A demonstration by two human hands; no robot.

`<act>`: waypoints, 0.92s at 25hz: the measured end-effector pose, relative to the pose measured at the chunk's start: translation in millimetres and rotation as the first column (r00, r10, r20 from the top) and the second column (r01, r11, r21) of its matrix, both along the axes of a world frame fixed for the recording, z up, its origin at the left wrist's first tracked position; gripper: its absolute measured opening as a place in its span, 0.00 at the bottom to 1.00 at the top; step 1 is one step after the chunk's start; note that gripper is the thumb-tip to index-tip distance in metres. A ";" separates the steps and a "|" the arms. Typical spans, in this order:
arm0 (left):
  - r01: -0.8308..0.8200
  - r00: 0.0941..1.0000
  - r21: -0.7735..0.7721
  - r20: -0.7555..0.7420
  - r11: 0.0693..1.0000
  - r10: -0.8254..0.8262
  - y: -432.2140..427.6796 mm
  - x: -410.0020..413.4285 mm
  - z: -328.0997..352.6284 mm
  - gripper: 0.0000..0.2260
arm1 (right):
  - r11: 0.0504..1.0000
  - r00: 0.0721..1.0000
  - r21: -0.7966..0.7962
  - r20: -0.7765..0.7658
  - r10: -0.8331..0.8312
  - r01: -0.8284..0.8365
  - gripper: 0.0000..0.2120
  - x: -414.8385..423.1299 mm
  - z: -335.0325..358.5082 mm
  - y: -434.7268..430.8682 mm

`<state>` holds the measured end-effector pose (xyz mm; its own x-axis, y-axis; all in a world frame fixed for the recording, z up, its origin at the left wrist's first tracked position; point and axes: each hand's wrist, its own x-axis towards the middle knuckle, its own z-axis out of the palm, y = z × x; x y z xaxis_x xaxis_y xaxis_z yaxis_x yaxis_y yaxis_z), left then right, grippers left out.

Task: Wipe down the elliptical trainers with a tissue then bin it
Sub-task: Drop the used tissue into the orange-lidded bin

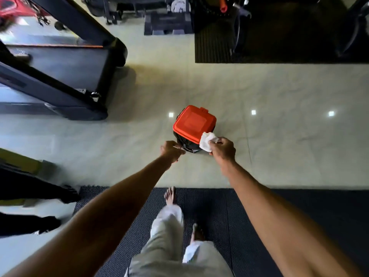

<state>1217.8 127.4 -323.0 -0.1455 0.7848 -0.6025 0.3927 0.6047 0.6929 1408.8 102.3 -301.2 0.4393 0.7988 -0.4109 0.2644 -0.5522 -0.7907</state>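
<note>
A small bin (194, 124) with a closed orange lid and a black liner stands on the pale tiled floor ahead of me. My right hand (222, 149) grips a crumpled white tissue (207, 141) just over the bin's near right corner. My left hand (172, 150) reaches toward the bin's near left side with its fingers loosely curled and nothing in it. Whether it touches the liner cannot be told.
A treadmill (60, 76) with dark frame rails fills the left. More machine parts (30, 186) sit at the lower left. A ribbed black mat (279, 45) with equipment lies at the top right. I stand barefoot on a dark rubber mat (249, 226).
</note>
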 end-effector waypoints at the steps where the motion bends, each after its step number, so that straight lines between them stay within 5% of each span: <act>1: 0.034 0.998 0.017 -0.052 0.999 -0.033 31.7 -0.1 -21.6 0.11 | 1.000 1.000 -0.021 -0.002 -0.006 0.006 0.12 0.5 -20.4 28.9; 6: 0.362 0.895 0.032 -0.289 0.931 -0.338 172.9 4.8 -163.2 0.14 | 0.989 0.992 -0.093 -0.042 -0.123 0.119 0.09 -7.8 -133.7 140.0; 12: 0.793 0.510 -0.062 -0.477 0.606 -0.716 270.8 29.8 -323.4 0.20 | 0.972 0.978 -0.198 -0.140 -0.153 0.124 0.09 0.9 -302.0 221.0; 15: 0.937 0.269 -0.001 -0.638 0.350 -0.722 298.8 30.8 -404.5 0.26 | 0.963 0.970 -0.212 -0.138 -0.200 0.169 0.11 13.2 -367.7 244.0; 18: 0.976 0.026 -0.130 -0.728 0.175 -0.685 315.2 33.8 -451.2 0.31 | 0.955 0.964 -0.217 -0.124 -0.234 0.204 0.11 23.8 -408.6 255.5; 23: 0.988 -0.108 -0.153 -0.814 0.031 -0.570 333.0 31.6 -461.4 0.30 | 0.953 0.967 -0.222 -0.105 -0.232 0.204 0.11 35.7 -429.8 260.6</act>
<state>1249.4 460.4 -784.4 0.7235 0.6015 -0.3388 0.6324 -0.7743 -0.0243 1444.4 362.9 -730.9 0.5258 0.5801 -0.6221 0.0230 -0.7408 -0.6713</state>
